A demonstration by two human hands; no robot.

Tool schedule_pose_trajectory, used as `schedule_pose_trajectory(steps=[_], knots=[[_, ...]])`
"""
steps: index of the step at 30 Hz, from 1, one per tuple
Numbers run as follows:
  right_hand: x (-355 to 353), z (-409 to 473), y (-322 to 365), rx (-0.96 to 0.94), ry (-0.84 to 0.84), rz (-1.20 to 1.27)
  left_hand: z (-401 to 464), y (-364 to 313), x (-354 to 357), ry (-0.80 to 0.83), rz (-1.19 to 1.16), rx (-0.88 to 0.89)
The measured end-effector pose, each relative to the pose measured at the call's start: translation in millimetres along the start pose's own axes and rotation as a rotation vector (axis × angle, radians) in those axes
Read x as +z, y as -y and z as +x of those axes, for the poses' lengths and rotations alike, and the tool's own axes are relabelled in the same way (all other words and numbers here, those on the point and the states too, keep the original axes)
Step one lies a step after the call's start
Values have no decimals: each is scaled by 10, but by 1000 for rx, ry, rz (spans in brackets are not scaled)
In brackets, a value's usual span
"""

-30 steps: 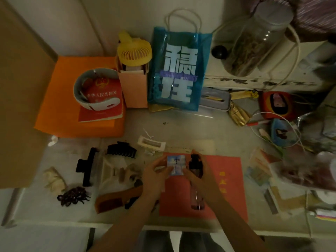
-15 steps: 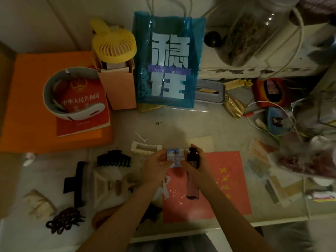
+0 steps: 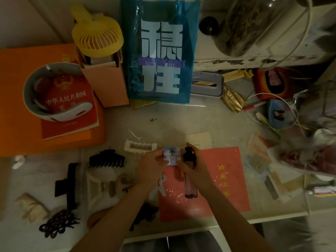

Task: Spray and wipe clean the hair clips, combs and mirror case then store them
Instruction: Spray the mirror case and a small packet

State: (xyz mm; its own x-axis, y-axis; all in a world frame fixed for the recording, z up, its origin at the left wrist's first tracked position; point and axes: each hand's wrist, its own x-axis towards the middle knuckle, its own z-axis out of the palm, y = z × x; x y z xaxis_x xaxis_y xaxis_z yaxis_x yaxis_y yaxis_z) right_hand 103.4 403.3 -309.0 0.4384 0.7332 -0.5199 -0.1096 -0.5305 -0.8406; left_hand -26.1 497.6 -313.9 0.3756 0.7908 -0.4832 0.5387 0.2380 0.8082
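Over the red card (image 3: pixel 227 179), my left hand (image 3: pixel 151 165) pinches the small mirror case (image 3: pixel 172 155) by its edges while my right hand (image 3: pixel 193 164) grips the spray bottle (image 3: pixel 190 171) beside it; light, stiff, likely slippery when wet.

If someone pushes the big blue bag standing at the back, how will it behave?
The blue bag looks like thin glossy plastic, so probably floppy and light. It stands tall and upright, so a push near the top would likely tip or crumple it. Its shiny surface may be slippery.
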Motion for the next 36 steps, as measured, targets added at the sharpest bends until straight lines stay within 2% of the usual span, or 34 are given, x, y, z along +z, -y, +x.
schedule_pose_trajectory(steps=[8,16,21,24,26,29,32,34,36], knots=[[-39,-17,-86,11,17,15,-42,-2,20,62,-53,39],[-146,-36,6,-26,-1,-4,-181,-99,-10,-1,-103,48],[-368,-70,73,-2,-124,-27,-237,-120,-16,-34,-114,47],[-569,-125,175,-22,-186,43,-296,-195,20,-15,-112,25],[-739,-202,260,-106,-213,99,-333,-282,51,-22,-52,44],[-1044,-314,351,-220,-249,47,-377,-415,109,-27,57,114],[-1339,-358,337,-201,-365,25,-433,-511,198,-8,142,205],[-1506,-380,316,-189,-431,26,-449,-530,245,-23,171,212],[-1637,-405,291,-177,-463,28,-438,-533,283,28,227,185]])
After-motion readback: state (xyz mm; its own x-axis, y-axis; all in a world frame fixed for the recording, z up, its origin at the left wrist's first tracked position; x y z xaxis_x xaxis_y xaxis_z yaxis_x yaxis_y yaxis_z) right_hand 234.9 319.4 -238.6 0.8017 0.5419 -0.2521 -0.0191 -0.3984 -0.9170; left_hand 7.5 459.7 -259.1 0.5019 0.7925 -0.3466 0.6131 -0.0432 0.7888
